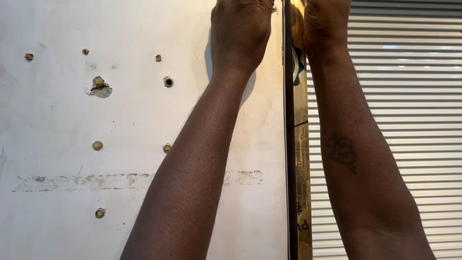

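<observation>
Both my arms reach up along a white wall (72,125). My left hand (240,26) is at the top edge of the view, pressed near the wall beside a tall vertical gold metal strip (301,159). My right hand (327,17) is on the other side of that strip, against its upper part. The fingers of both hands are cut off by the top of the frame, so I cannot see what they hold. A dark edge (288,144) runs down the strip's left side.
The wall has several drilled holes with plugs (97,145), a chipped patch (99,87) and a horizontal scuffed line (86,181). To the right of the strip is a grey ribbed roller shutter (414,96).
</observation>
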